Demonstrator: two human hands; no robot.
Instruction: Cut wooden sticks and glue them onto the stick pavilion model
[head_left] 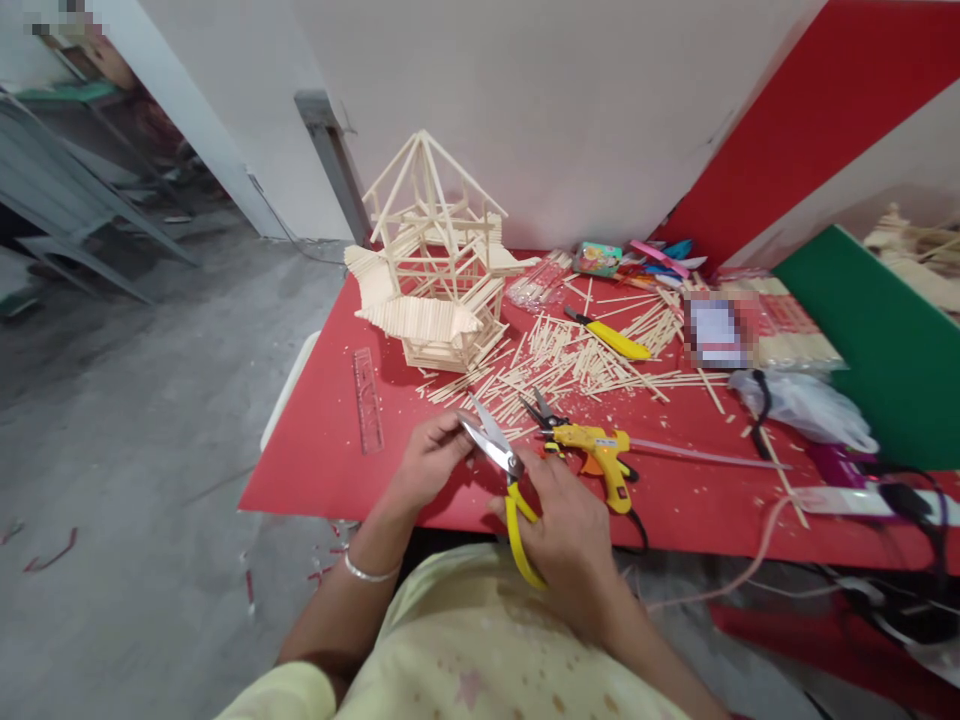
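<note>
The scissors (491, 448) are in the right hand (566, 510), above the near edge of the red table (300, 470). Their long axis runs slantwise — yellow handles low and toward the person's body, blade tips up, away and to the left. The blades stand a little apart in a narrow V. The right hand's fingers are wrapped around the handles. The left hand (427, 460) is at the blade tips, its fingers curled and drawn close together; whether they pinch anything small, I cannot tell. A pale bracelet (367, 572) circles the left wrist.

Just right of the scissors lies a yellow glue gun (589, 438), nozzle to the left, a long glue stick (697, 454) reaching out behind it to the right. Dark-bladed cutters (547, 405) lie beside its nozzle. Left of the hands is a clear ruler (367, 400). Beyond stands a wooden model (427, 318) with an open, peaked frame — loose sticks (555, 350) spread to its right, with a yellow knife (619, 338) on them.
</note>
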